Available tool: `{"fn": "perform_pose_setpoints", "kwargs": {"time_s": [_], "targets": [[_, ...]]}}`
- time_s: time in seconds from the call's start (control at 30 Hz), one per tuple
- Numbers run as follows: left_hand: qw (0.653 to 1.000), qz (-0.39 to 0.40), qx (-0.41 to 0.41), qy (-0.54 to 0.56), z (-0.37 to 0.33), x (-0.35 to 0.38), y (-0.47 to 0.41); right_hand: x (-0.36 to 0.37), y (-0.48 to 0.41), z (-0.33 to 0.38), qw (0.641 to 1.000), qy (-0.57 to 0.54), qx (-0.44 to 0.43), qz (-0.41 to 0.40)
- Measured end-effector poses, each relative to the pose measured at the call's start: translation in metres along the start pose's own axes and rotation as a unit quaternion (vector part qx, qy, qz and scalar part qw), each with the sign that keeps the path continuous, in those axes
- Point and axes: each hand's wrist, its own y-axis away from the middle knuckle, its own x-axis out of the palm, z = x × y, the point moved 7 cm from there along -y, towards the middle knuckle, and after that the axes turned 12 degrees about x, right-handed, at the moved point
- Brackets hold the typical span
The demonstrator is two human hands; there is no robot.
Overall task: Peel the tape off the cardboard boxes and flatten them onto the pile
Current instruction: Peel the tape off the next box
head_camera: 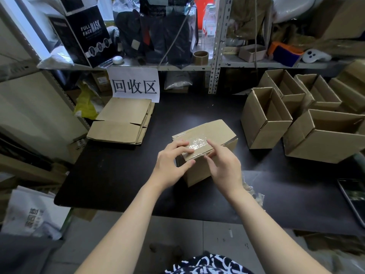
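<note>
- Clamped on the near left corner of the taped box: left grip, fingers on top, thumb on the near face.
- Touching the tape at the near top edge: right grip, index fingertip on it; pinching or not, cannot tell.
- On the table, centre, the taped box; far left, the flattened pile.

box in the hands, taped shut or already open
Taped shut. The box has its top flaps closed under clear tape; the left hand holds its corner, the right hand touches the tape with its fingers.
</note>
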Motion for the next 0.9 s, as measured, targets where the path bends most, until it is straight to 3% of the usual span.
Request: {"fn": "perform_pose_setpoints", "kwargs": {"time_s": [0.13,0.4,0.53,0.63,0.77,0.9], "targets": [[1.000,-0.019,0.004,-0.009,0.002,0.002,0.001,0.003,0.000,0.004,1.000,0.022,-0.002,-0.009],[0.999,-0.047,-0.014,-0.019,0.007,0.005,-0.002,0.007,0.020,0.012,0.996,-0.051,0.012,0.066],[0.998,-0.026,-0.014,-0.051,-0.001,0.011,-0.011,-0.015,0.016,0.002,0.994,-0.082,0.074,0.019],[0.998,-0.014,0.002,-0.068,-0.001,0.009,-0.009,-0.021,0.013,-0.004,0.987,-0.103,0.114,0.044],[0.993,0.028,0.035,-0.109,-0.005,0.005,-0.001,-0.006,0.017,-0.004,0.992,-0.061,0.092,0.053],[0.984,0.013,0.047,-0.173,-0.008,0.001,0.001,-0.005,0.017,-0.006,0.994,-0.071,0.086,0.024]]}}
